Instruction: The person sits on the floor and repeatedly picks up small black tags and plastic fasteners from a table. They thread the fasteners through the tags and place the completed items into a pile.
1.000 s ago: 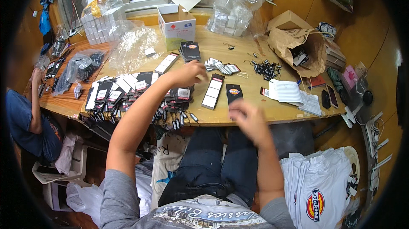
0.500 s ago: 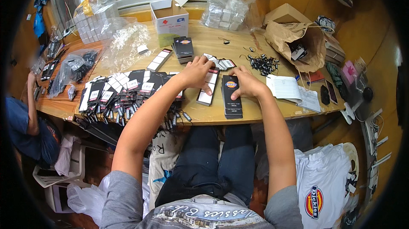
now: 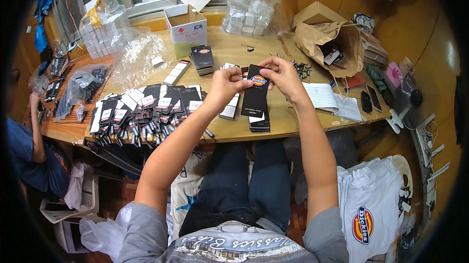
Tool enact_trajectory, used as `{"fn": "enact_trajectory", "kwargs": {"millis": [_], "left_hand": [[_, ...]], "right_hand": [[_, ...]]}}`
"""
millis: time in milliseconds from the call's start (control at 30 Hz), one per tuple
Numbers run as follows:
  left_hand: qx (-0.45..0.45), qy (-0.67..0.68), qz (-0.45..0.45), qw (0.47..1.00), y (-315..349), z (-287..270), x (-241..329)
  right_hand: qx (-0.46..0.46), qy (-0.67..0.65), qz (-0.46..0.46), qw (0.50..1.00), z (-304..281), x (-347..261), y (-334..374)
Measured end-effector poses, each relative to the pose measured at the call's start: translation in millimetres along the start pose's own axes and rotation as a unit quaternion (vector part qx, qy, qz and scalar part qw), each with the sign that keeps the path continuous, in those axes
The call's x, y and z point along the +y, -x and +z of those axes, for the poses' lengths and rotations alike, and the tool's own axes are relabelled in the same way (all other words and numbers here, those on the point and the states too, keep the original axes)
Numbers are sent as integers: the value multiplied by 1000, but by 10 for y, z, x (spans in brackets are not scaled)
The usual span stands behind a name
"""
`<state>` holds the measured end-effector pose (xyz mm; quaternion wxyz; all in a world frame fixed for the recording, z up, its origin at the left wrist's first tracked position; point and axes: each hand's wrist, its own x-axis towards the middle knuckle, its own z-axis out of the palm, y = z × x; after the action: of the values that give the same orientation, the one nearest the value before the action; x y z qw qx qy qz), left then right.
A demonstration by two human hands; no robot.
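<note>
Pinching blk tag (image 3: 253,100), L hand (image 3: 227,87) & R hand (image 3: 284,79) grip both; multicol. logo (image 3: 259,80), pale print (image 3: 255,111) below.

Probably a small garment workshop — black tags (image 3: 184,98) heaped on the wooden table (image 3: 288,121), white garments (image 3: 378,189) piled beside it.

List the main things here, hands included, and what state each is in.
Black tag: held up, logo showing
Left hand: pinching its left edge
Right hand: pinching its upper right edge
Tag stack: flat, partly hidden
Tag heap: loose, overlapping
White box: upright, open
Paper bag: tilted, open
Notebook: lying open
</note>
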<state>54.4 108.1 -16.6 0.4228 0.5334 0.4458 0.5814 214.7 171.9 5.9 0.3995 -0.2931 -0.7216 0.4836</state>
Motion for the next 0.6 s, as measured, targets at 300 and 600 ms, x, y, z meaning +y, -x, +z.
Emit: {"fn": "enact_trajectory", "kwargs": {"millis": [300,600], "left_hand": [[35,64,-49,996,490,77,92],[70,127,6,989,922,179,-101]], "right_hand": [[43,601,77,794,-319,570,677],[22,484,-116,867,-20,422,1459]]}}
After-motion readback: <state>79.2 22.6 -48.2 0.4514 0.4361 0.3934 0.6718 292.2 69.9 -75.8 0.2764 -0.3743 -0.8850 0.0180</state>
